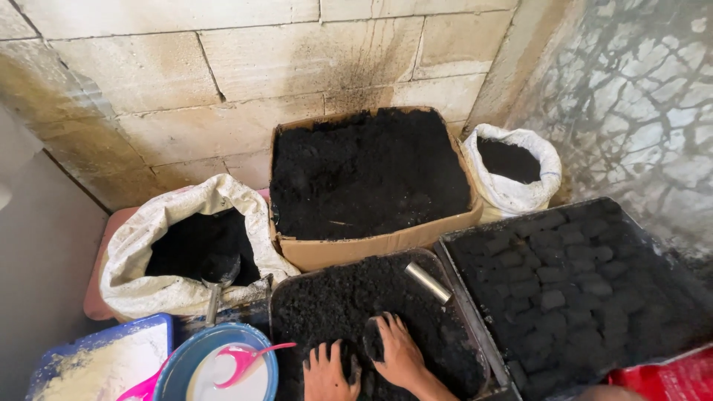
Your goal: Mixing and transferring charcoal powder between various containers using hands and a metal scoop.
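- Two hands work in a dark tray (475, 349) of black powder (334, 297): left hand (327, 373) curled around a black lump (347, 364), right hand (399, 355) pressed flat beside another lump (373, 340), fingers spread, gripping nothing.
- Metal tube (428, 282) lies on the powder, near the tray's far right corner.
- Right: second tray (646, 223) holding rows of black blocks (553, 278).
- Behind: cardboard box (371, 249) and two white sacks (148, 245) (520, 189) of black powder.
- Left: blue bowl (182, 364) with pink scoop (245, 356).
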